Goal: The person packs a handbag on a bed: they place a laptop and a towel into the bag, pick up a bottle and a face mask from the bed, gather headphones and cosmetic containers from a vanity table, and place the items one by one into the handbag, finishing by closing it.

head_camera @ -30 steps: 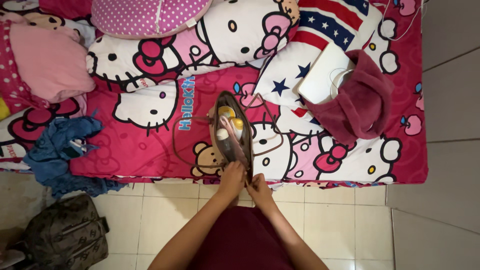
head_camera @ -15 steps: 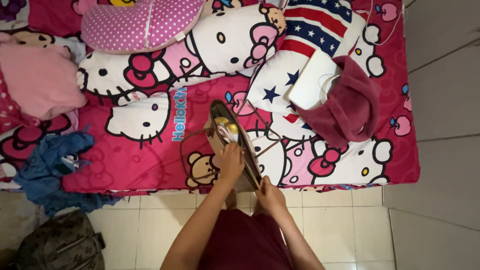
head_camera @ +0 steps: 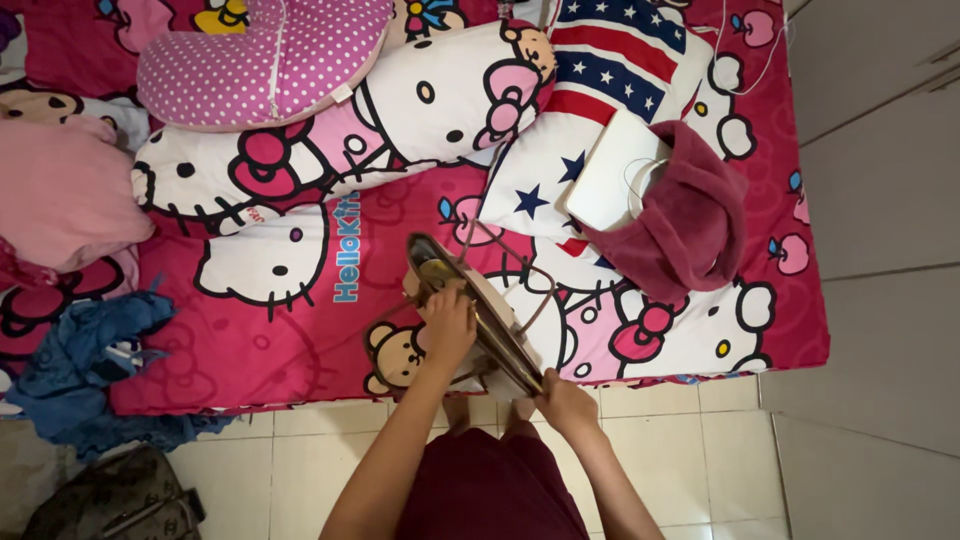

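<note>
At the near edge of the bed, the left hand is clenched over the upper side of a tan bag held on edge, while the right hand grips its lower corner, out past the mattress. By the look of it, the bag is being held open or inspected; reaching inside would call for one hand letting go. Beside it lie a maroon cloth on a white laptop, a star-striped pillow and blue clothes.
</note>
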Demonstrator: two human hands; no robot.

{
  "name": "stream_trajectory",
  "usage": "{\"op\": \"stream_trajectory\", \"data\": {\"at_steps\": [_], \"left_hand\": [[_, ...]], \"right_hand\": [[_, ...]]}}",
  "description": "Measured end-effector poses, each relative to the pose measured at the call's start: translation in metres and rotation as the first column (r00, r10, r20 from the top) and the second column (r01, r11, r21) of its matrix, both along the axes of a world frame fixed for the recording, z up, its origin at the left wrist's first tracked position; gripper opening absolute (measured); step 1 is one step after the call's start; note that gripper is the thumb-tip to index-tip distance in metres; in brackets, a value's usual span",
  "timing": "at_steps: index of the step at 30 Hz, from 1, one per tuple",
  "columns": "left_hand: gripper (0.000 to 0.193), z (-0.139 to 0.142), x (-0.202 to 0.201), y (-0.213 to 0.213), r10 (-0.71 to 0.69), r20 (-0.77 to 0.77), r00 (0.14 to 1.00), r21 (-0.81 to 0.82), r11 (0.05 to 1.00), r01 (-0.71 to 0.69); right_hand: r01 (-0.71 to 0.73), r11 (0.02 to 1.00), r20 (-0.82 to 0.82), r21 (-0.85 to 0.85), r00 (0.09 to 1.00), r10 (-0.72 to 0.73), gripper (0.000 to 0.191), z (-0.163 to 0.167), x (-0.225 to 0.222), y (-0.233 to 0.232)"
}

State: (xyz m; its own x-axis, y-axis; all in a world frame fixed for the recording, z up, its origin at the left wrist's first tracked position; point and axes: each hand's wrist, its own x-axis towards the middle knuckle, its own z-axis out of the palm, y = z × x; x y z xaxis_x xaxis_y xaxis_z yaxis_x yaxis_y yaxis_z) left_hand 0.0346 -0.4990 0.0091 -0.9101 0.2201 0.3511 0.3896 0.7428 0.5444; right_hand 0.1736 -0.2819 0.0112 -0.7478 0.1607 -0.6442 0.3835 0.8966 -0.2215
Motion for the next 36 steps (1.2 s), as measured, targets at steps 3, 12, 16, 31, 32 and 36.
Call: {"op": "stream_trajectory", "data": {"at_steps": [3, 12, 16, 31, 32, 36], "left_hand": [[0.014, -0.001, 0.0, 0.001, -0.034, 0.042, 0.999, -0.12, 0.992, 0.038], [0.038, -0.008, 0.015, -0.007, 0.07, 0.142, 0.987, -0.47, 0.883, 0.005], [0.039, -0.006, 0.009, -0.023, 0.023, 0.253, 0.967, -0.314, 0.948, 0.06], [0.027, -0.003, -0.011, -0.01, -0.015, 0.292, 0.956, -0.205, 0.976, 0.078], [0.03, -0.001, -0.012, -0.01, -0.028, 0.226, 0.974, -0.216, 0.973, 0.078], [0.036, 0.007, -0.019, -0.014, -0.036, 0.061, 0.998, -0.301, 0.952, 0.052]], "right_hand": [[-0.089, 0.986, 0.045, 0.142, 0.996, 0.083, 0.028, -0.002, -0.015, 0.004], [-0.191, 0.979, -0.3, -0.076, 0.941, 0.16, 0.018, -0.009, -0.083, -0.077], [-0.258, 0.961, -0.427, 0.098, 0.861, 0.275, 0.035, -0.007, -0.09, -0.103], [-0.35, 0.845, -0.348, 0.405, 0.796, 0.496, 0.027, -0.003, -0.096, -0.102], [-0.392, 0.824, -0.313, 0.408, 0.788, 0.53, 0.033, -0.002, -0.1, -0.1], [-0.458, 0.771, -0.303, 0.443, 0.732, 0.61, 0.028, -0.003, -0.109, -0.094]]}}
